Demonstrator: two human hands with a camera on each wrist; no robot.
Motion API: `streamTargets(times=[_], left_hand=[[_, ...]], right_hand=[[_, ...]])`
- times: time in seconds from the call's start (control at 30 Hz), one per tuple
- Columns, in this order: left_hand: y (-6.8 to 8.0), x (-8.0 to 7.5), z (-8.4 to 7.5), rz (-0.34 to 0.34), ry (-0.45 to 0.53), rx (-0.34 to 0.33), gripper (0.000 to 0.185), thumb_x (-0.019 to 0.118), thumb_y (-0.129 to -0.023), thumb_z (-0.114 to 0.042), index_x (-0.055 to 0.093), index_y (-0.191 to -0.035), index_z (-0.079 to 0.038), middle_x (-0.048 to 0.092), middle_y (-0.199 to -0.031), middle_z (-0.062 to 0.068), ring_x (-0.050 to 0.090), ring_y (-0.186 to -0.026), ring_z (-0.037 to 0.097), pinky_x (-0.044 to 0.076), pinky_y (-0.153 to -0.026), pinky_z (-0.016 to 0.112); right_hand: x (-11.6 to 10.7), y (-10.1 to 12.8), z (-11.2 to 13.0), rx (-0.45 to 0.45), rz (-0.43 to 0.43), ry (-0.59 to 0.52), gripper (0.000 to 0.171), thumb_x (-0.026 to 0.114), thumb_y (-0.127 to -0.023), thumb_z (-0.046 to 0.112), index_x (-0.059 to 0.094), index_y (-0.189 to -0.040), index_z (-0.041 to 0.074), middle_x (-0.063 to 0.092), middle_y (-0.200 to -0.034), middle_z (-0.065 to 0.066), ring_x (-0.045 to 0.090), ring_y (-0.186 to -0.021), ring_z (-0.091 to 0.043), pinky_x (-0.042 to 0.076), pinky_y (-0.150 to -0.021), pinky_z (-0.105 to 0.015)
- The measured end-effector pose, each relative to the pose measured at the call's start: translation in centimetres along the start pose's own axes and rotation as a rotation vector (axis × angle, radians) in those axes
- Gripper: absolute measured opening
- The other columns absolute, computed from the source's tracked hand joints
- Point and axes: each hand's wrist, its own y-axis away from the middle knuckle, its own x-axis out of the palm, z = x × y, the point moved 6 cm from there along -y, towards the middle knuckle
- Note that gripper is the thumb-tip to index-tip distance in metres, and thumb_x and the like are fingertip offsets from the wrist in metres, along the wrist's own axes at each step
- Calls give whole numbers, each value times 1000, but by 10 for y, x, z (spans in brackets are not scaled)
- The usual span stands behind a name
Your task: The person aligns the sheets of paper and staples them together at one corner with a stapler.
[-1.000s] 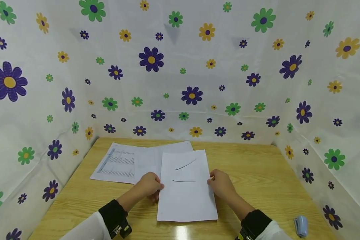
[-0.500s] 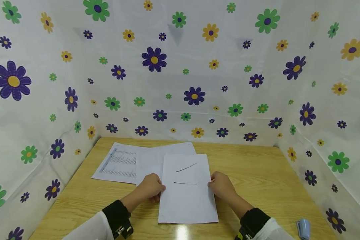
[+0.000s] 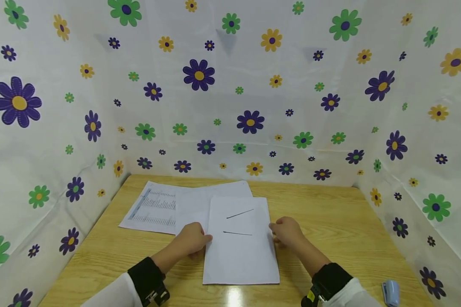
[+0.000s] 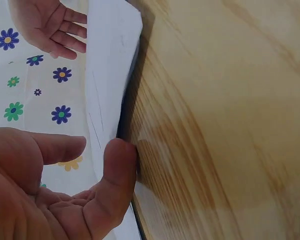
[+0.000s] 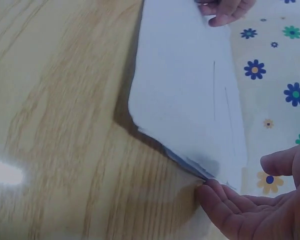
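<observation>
A stack of white paper sheets [image 3: 241, 260] with two dark drawn lines on top lies at the near middle of the table. Beside its left edge is my left hand [image 3: 192, 238]; in the left wrist view the bent fingers [image 4: 117, 172] touch the stack's side, and the thumb is apart from them. My right hand [image 3: 288, 230] is at the right edge. Seen from the right wrist, its fingertips [image 5: 215, 192] touch the sheets' edge, with the thumb raised away. The stack's edges look slightly uneven in the right wrist view.
A printed sheet [image 3: 151, 209] and a blank white sheet [image 3: 192, 204] lie behind the stack to the left. A small light-blue stapler-like object [image 3: 391, 293] stands at the table's near right. Flower-patterned curtains [image 3: 230, 98] enclose the wooden table [image 3: 322, 213].
The stack came down slightly toward me, then stayed about where it is. My right hand has loosened from its edge and shifted a little right; my left hand stays beside the stack.
</observation>
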Motion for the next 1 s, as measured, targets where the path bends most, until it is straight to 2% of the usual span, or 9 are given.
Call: streamTargets(times=[0.1,0.23,0.37,0.5,0.6,0.7,0.8,1.0], left_hand=[[1,-1,1,5,67,-51,27,69,-96,-24,59,-91,1,61,-68,10,63,-57,20,55,-48,29],[1,1,4,40,193,-134,38,69,-97,-26,57,-108,8,63,-88,15,66,-70,23,59,-54,32],[0,4,7,81,327,-206,49,68,-97,-26,51,-121,12,65,-102,19,69,-77,25,61,-58,35],[2,6,10,109,432,-248,51,69,-97,-24,48,-124,13,64,-108,22,68,-83,27,61,-60,37],[4,7,12,122,467,-264,48,68,-97,-24,50,-123,13,62,-108,21,65,-84,28,61,-61,37],[5,8,12,129,456,-260,46,68,-98,-22,52,-124,12,63,-106,19,65,-82,26,60,-60,36],[5,10,10,128,437,-223,39,66,-98,-17,54,-123,10,64,-99,16,66,-76,23,59,-58,35],[5,15,1,123,366,-114,11,61,-96,-5,65,-100,5,63,-76,11,51,-52,15,51,-48,28]], right_hand=[[1,1,-1,45,37,-89,46,60,-102,21,52,-131,-15,68,-110,-25,71,-84,-28,62,-70,-39],[2,0,-3,92,64,-157,43,59,-102,21,53,-127,-14,65,-117,-27,70,-94,-33,62,-76,-41],[2,-3,-6,125,77,-217,46,59,-102,20,49,-130,-16,64,-121,-28,68,-99,-34,61,-77,-41],[3,-6,-11,156,80,-244,44,61,-102,17,51,-129,-16,67,-112,-24,68,-92,-29,59,-73,-38],[5,-7,-13,178,83,-263,40,62,-101,15,56,-127,-15,69,-102,-17,67,-85,-24,58,-71,-36],[6,-7,-12,183,77,-270,38,64,-100,14,59,-126,-13,68,-99,-14,65,-83,-23,57,-72,-35],[6,-8,-10,156,60,-250,36,65,-98,12,61,-127,-10,66,-107,-17,63,-86,-24,58,-74,-37],[9,-11,-10,127,40,-210,34,65,-97,7,60,-127,-8,65,-121,-24,64,-98,-30,56,-75,-38]])
